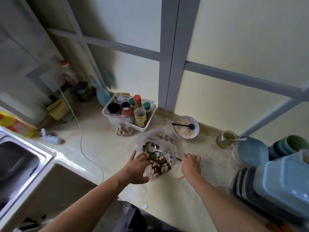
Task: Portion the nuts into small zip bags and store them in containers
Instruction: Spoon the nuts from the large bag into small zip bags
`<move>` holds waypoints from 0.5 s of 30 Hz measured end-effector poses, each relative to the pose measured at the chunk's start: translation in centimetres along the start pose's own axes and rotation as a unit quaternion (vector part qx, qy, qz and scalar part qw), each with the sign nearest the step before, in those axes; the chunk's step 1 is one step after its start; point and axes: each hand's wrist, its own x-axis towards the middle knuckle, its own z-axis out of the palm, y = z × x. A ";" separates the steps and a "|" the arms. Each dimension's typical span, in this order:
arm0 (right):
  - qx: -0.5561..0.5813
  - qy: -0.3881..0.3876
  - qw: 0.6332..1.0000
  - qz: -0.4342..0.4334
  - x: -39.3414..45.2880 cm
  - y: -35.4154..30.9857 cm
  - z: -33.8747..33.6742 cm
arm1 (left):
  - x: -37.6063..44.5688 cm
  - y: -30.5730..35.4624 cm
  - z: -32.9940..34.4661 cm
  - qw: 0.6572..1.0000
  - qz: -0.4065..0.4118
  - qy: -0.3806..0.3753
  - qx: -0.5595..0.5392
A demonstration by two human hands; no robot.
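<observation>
Nuts [158, 164] in clear bag [155, 158] against left hand's [136, 169] spread fingers [133, 155]; right hand [191, 164] (fingers curled) gripping spoon [160, 150].

Spoon [159, 150]: we see the bowl among the nuts [158, 164]; the handle end is hidden under the right hand [191, 164]. Left hand [136, 166]: its fingertips are covered by the clear bag [156, 148]. Containers [274, 178]: cut off by the right edge. Sink [20, 161]: cut off at left. Bottles [71, 81] in the far corner: blurred, labels unreadable to us. Second bag of nuts [124, 130]: partly behind the basket [129, 113].
</observation>
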 end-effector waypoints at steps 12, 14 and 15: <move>0.615 -0.112 0.781 0.003 -0.6 -3.8 -8.1 | 1.9 -3.1 -2.5 0.983 0.068 -0.030 0.168; 0.708 -0.048 0.705 0.005 -1.0 -5.3 -9.3 | 1.9 -3.7 -3.1 0.979 0.084 -0.041 0.181; 0.724 -0.013 0.690 0.010 -1.1 -6.3 -9.7 | 1.8 -3.9 -3.4 0.977 0.094 -0.048 0.185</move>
